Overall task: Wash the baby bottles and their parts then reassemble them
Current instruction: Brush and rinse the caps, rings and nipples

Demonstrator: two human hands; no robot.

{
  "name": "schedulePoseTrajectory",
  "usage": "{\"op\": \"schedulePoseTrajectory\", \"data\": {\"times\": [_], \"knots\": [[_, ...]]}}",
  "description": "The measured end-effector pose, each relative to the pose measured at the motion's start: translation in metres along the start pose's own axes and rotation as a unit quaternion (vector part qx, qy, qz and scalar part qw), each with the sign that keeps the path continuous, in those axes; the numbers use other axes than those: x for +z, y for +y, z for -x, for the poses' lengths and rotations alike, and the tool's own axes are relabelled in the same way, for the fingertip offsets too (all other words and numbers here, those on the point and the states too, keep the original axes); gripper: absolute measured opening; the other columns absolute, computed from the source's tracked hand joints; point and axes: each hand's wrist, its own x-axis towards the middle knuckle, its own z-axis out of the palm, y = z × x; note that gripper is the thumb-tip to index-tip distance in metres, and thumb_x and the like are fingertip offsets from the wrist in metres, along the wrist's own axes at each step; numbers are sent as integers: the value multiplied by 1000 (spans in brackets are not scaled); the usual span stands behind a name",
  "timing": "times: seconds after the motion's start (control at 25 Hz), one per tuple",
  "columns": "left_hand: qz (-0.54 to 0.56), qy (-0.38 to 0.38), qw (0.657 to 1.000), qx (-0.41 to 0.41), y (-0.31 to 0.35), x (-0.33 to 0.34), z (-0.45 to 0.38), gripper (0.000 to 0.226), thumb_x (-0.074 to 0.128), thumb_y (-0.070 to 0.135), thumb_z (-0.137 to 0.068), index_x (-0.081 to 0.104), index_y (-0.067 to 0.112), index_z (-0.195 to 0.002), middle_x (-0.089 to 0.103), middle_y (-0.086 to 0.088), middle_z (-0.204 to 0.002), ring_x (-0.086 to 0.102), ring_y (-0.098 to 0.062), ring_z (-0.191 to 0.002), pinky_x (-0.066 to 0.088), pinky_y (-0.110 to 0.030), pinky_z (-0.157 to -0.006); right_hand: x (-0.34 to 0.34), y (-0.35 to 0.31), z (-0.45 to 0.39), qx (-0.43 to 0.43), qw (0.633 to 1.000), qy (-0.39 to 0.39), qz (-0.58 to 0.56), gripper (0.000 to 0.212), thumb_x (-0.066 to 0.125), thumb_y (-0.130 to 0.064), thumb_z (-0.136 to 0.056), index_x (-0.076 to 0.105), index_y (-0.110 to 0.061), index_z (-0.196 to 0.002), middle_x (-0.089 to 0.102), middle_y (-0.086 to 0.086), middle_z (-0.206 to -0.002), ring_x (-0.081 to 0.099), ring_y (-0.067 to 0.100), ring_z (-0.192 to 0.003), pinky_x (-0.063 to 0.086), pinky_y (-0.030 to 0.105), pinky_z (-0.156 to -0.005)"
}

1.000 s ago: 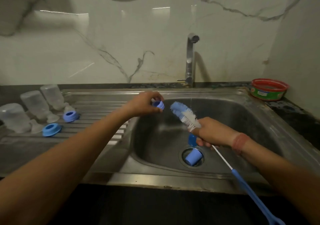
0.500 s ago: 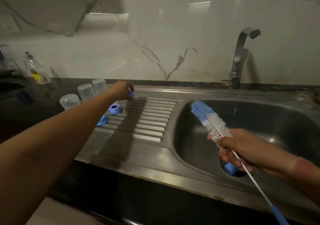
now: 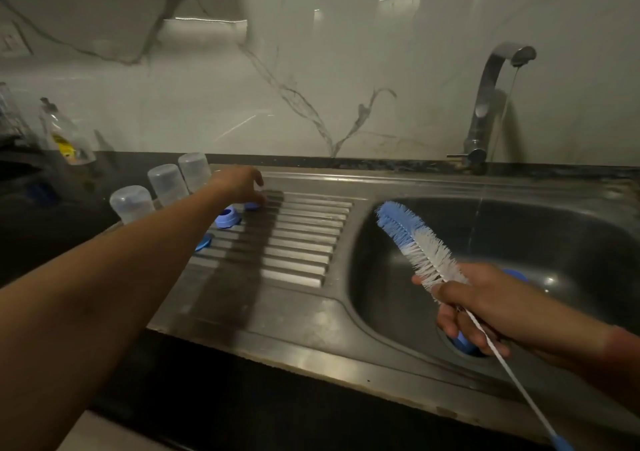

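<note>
A small blue bottle part [image 3: 251, 205] is being set down on the ribbed draining board [image 3: 304, 235] by the left hand [image 3: 240, 183], whose fingers are curled down over it; whether it is pinched or already let go cannot be told. Just beside it lie a blue collar ring [image 3: 227, 217] and another blue ring [image 3: 204, 242], half hidden by the forearm, with three upturned clear bottles [image 3: 165, 184] behind. The bottle brush [image 3: 414, 242] is gripped over the sink basin [image 3: 381, 305] by the right hand [image 3: 485, 303], fingers wrapped round its wire stem. More blue parts [image 3: 462, 341] sit at the drain, partly hidden. Water runs thinly from the tap [image 3: 491, 93]. On the sloped, wet ribs, a carelessly released part could likely roll toward the basin, and the neighbouring ring could be knocked by the withdrawing hand.
</note>
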Motion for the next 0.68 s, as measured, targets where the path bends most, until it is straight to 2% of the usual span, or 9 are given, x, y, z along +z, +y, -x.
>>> {"op": "schedulePoseTrajectory", "data": {"times": [0.2, 0.36, 0.52, 0.68], "knots": [[50, 36, 997, 46, 53, -20, 2, 41, 63, 50, -91, 65, 23, -123, 66, -7, -123, 60, -29, -110, 50, -44, -97, -12, 0, -6, -17, 999, 39, -12, 15, 46, -20, -99, 54, -11, -107, 60, 12, -58, 40, 16, -35, 28, 19, -31], [78, 42, 983, 163, 155, -19, 16, 30, 65, 42, -92, 68, 25, -117, 68, -4, -118, 63, -25, -107, 52, -43, -96, -56, 14, -15, 1, 992, 125, -14, 25, 48, -21, -98, 56, -1, -112, 61, 6, -55, 40, 12, -35, 25, 18, -35], [21, -69, 950, 303, 269, 13, 41, 32, 66, 34, -93, 67, 18, -121, 69, -6, -119, 63, -24, -108, 48, -35, -96, -93, 28, -13, 35, 984, 172, 14, 26, 44, -22, -100, 58, 0, -106, 58, 3, -49, 38, 5, -29, 24, 14, -29], [-95, -196, 914, 344, 358, 71, 70, 46, 62, 46, -93, 62, 16, -129, 64, -5, -123, 60, -25, -112, 45, -32, -90, -115, 42, -14, 58, 976, 206, 44, 21, 43, -19, -99, 57, -4, -98, 59, 3, -48, 39, 7, -30, 26, 14, -30]]}}
